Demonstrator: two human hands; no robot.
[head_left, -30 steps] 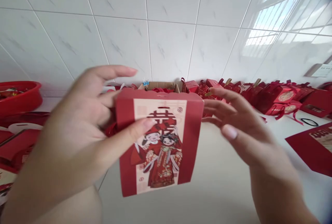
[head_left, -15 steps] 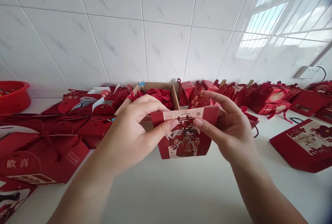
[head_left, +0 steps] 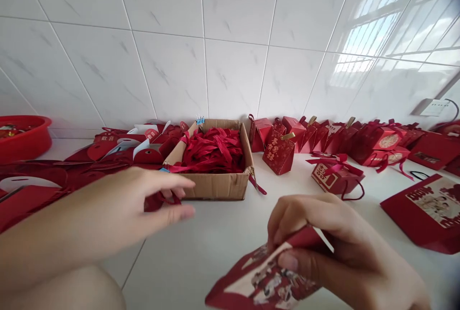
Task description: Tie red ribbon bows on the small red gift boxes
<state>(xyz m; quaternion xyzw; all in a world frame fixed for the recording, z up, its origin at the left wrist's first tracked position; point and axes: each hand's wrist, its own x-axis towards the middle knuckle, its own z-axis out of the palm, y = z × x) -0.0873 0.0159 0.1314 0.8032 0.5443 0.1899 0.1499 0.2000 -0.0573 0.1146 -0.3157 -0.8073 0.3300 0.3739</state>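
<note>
My right hand (head_left: pixel 323 252) pinches the top edge of a red printed paper box (head_left: pixel 266 281), which hangs tilted over the white counter at the lower right of centre. My left hand (head_left: pixel 158 200) is off the box, at left of centre, with thumb and fingers apart and nothing between their tips. It is just in front of a cardboard box (head_left: pixel 212 186) that holds a heap of dark red ribbons (head_left: pixel 215 149). Part of a red item with a cord shows behind the left hand's fingers.
Red flat cartons (head_left: pixel 108 142) are piled at the left, beside a red plastic basin (head_left: pixel 25 140). Small red gift boxes (head_left: pixel 280 154) line the tiled wall on the right. A ribboned box (head_left: pixel 334 176) and a large red box (head_left: pixel 427 209) stand at the right.
My left hand has let go of the printed box and moved left and down. My right hand has lowered the box, now tilted. The ribbon box is in fuller view.
</note>
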